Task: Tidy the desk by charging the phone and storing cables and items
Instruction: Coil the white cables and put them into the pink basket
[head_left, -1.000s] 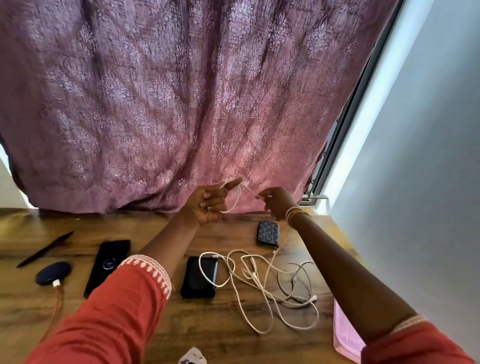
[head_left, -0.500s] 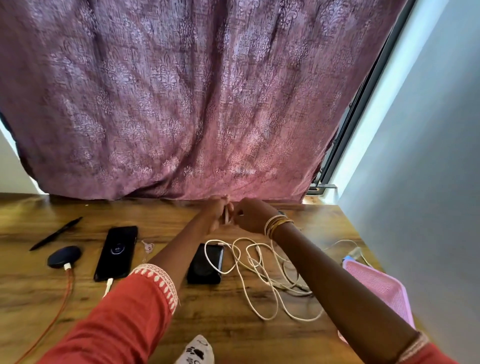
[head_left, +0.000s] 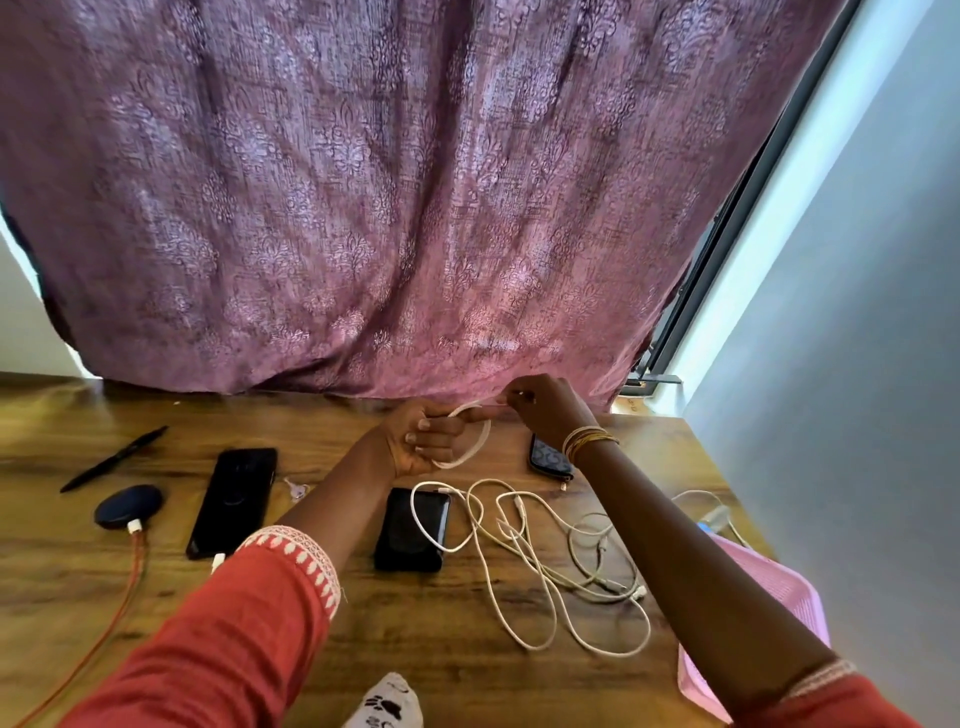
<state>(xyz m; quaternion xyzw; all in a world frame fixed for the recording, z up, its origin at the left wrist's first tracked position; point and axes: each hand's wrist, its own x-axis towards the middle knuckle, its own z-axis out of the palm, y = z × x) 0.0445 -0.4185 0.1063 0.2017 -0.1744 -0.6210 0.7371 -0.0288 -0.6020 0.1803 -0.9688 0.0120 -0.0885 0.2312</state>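
Observation:
My left hand (head_left: 423, 441) grips a small coil of white cable (head_left: 477, 441) above the back of the wooden desk (head_left: 415, 639). My right hand (head_left: 545, 408) pinches the cable's end just right of the coil. A tangle of white cables (head_left: 545, 561) lies loose on the desk under my right forearm. A black phone (head_left: 234, 499) lies to the left with a white plug at its near end. A smaller black device (head_left: 413, 527) lies beside the tangle.
A round dark charging pad (head_left: 127, 506) with an orange cable (head_left: 111, 618) sits at the left, a black pen (head_left: 111, 457) behind it. A patterned pouch (head_left: 548, 457) lies under my right wrist. A pink basket (head_left: 774, 587) stands at the right edge. A purple curtain (head_left: 389, 208) hangs behind.
My hands came together and then parted a little, and the white cable now forms a loop round my left hand's fingers. The view has shifted right, showing the pink basket.

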